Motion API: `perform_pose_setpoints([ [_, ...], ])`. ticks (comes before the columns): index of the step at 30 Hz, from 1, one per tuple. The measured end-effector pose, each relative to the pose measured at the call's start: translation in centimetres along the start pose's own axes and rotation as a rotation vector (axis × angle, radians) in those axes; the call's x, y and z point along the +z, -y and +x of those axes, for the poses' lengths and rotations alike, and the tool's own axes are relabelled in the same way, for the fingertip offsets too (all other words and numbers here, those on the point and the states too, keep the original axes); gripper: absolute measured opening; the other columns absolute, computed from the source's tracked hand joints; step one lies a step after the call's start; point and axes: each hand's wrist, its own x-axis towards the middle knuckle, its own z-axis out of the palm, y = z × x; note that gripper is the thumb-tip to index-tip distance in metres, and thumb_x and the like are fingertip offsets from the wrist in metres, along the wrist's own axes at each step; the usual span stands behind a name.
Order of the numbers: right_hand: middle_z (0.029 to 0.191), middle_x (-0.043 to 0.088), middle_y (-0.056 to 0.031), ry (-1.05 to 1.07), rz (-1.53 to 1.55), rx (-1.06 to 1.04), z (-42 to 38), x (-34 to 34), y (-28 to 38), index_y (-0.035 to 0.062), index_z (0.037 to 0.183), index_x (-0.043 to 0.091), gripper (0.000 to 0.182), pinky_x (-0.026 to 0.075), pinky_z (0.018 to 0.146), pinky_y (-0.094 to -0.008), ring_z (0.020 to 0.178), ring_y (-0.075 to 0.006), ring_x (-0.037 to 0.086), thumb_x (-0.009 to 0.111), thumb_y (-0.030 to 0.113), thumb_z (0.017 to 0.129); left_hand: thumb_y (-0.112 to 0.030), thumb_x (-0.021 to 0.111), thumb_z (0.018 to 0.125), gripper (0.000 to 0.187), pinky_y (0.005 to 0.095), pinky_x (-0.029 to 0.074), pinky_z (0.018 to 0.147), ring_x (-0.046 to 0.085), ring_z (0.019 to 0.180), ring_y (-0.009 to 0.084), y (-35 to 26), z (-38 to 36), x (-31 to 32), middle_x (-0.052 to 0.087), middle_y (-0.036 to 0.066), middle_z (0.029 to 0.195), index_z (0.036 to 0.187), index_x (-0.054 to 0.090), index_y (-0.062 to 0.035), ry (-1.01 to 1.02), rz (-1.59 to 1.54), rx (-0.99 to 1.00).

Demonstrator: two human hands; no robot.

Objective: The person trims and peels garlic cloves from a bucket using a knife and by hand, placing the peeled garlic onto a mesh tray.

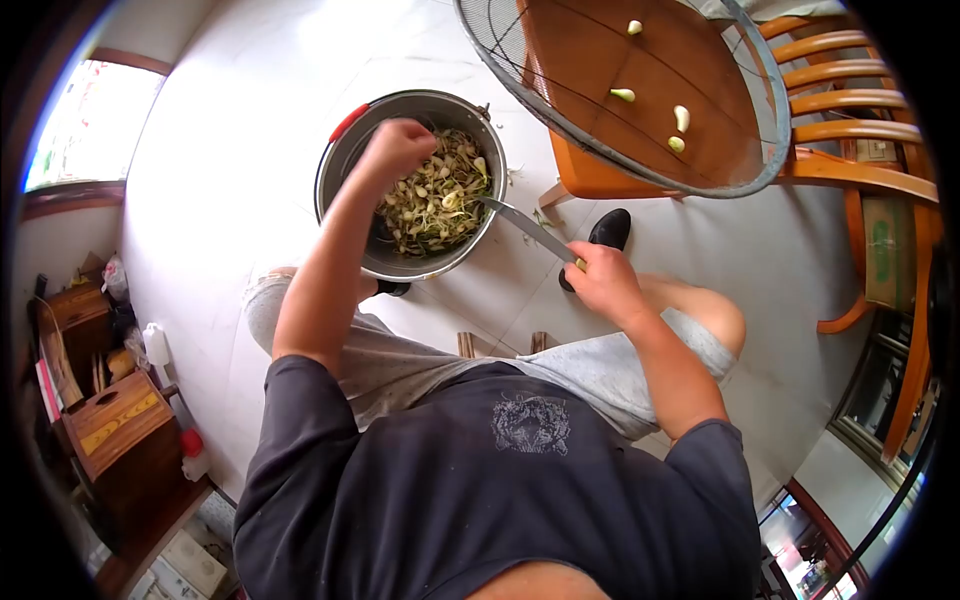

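Observation:
My left hand (pixel 404 146) is over the far side of a metal bucket (pixel 405 268), its fingers curled closed; what they hold, if anything, is hidden. Small pale bulbs with dry stalks and roots (pixel 435 195) are heaped inside the bucket. In my right hand (pixel 606 277), over the floor to the right of the bucket, is a knife (pixel 530 228). The blade points up and left, its tip overlapping the bucket's right rim in this view. Something small and yellowish shows at the right thumb and fingers.
A round mesh sieve (pixel 690 185) with several peeled bulbs (pixel 681 118) rests on a wooden chair (pixel 600 172) at the upper right. The bucket has a red handle grip (pixel 349 122). Bits of peel lie on the tiles. A wooden cabinet (pixel 118 425) stands at the left.

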Motion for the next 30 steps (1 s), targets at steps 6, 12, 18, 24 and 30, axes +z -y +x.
perform_pose_setpoints([
  [6, 0.091, 0.064, -0.0217, -0.048, 0.036, -0.06, 0.2, 0.1, 0.6, 0.0042, 0.102, 0.064, 0.03, 0.048, 0.077, -0.0445, 0.087, -0.0376, 0.061, 0.059, 0.022, 0.079, -0.009, 0.056, 0.075, 0.013, 0.0477, 0.05, 0.074, 0.06, 0.085, 0.0423, 10.2, 5.4, 8.6, 0.063, 0.02, 0.089, 0.085, 0.063, -0.004, -0.052, 0.485, 0.236],
  [12, 0.092, 0.065, -0.0199, 0.024, 0.021, -0.045, 0.5, -0.1, 1.0, 0.0055, 0.103, 0.065, 0.028, 0.048, 0.078, -0.0437, 0.088, -0.0354, 0.061, 0.055, 0.02, 0.081, -0.007, 0.057, 0.077, 0.019, 0.0428, 0.051, 0.08, 0.062, 0.094, 0.0366, 7.9, 4.5, 10.2, 0.059, 0.021, 0.102, 0.096, 0.057, -0.0025, 0.008, 0.812, 0.09],
  [18, 0.093, 0.065, -0.0184, 0.037, 0.033, -0.048, 0.5, 0.0, 0.9, 0.006, 0.105, 0.065, 0.03, 0.049, 0.078, -0.0436, 0.088, -0.0352, 0.062, 0.054, 0.02, 0.081, -0.006, 0.054, 0.079, 0.018, 0.0419, 0.051, 0.081, 0.061, 0.096, 0.0363, 9.0, 5.4, 10.4, 0.061, 0.021, 0.102, 0.096, 0.057, -0.0024, 0.022, 0.839, 0.089],
  [24, 0.092, 0.066, -0.0185, -0.003, 0.019, -0.009, 0.3, -0.4, 0.9, 0.0058, 0.103, 0.065, 0.029, 0.049, 0.077, -0.0438, 0.087, -0.0354, 0.062, 0.054, 0.021, 0.081, -0.008, 0.06, 0.08, 0.018, 0.0392, 0.053, 0.075, 0.065, 0.087, 0.032, 7.7, 4.7, 8.9, 0.062, 0.019, 0.096, 0.096, 0.061, 0.0001, -0.003, 0.839, 0.135],
  [30, 0.09, 0.065, -0.0198, -0.111, 0.048, -0.064, 0.5, -0.4, 1.1, 0.0057, 0.101, 0.065, 0.028, 0.05, 0.076, -0.0443, 0.086, -0.037, 0.062, 0.056, 0.022, 0.08, -0.01, 0.06, 0.086, 0.02, 0.0236, 0.048, 0.047, 0.061, 0.062, 0.0134, 7.0, 0.6, 5.2, 0.062, 0.009, 0.083, 0.103, 0.061, 0.0006, 0.017, -0.513, -0.185],
])
